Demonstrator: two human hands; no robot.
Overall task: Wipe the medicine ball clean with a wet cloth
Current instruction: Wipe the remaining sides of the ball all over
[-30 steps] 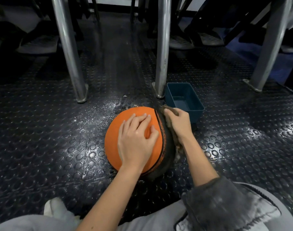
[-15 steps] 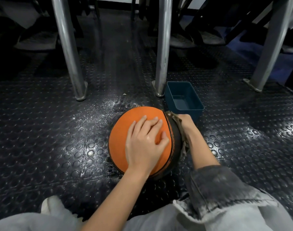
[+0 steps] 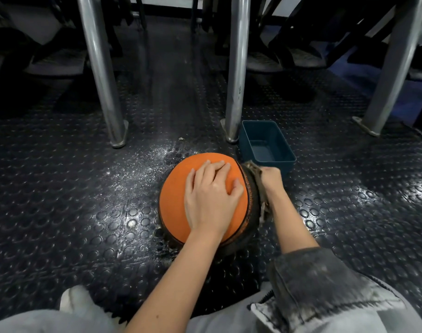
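Note:
An orange and black medicine ball point(image 3: 174, 195) sits on the studded rubber floor in the middle of the view. My left hand point(image 3: 211, 197) lies flat on its orange top, fingers spread and slightly bent. My right hand point(image 3: 272, 180) is low on the ball's black right side and presses a brownish cloth point(image 3: 255, 173) against it; the fingers are hidden behind the ball. A strip of the cloth hangs down along the ball's right edge.
A blue plastic tub point(image 3: 267, 145) stands just behind the ball on the right. Metal rack legs point(image 3: 102, 75) point(image 3: 236, 68) point(image 3: 390, 66) rise from the floor behind. White powder is scattered on the floor point(image 3: 154, 152) left of the ball. My knees and a white shoe point(image 3: 73, 299) are at the bottom.
My right hand with the cloth has slid from the ball's upper right down its right side. The left hand shifted slightly right on the top.

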